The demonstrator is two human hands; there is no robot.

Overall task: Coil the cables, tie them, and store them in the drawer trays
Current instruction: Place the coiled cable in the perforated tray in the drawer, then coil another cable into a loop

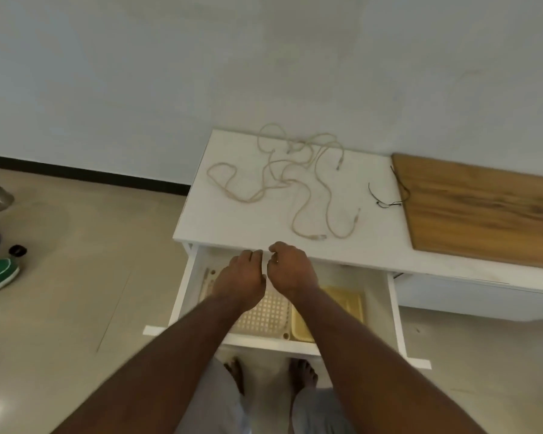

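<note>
Lying loose and tangled on the white tabletop [373,245]: cables [282,180], light, limp, best taken near a plug end. Hovering over the open drawer [392,311] and its trays [329,296]: left hand [242,277] and right hand [290,267], fingers curled, contents not discernible. Adjacent: wooden board [483,208], black ties [389,195], white wall, beige floor.

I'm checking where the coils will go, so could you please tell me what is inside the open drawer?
The drawer holds a perforated cream tray beside a yellow tray. The left hand, right hand and forearms cover much of both, so their full contents cannot be seen.
</note>
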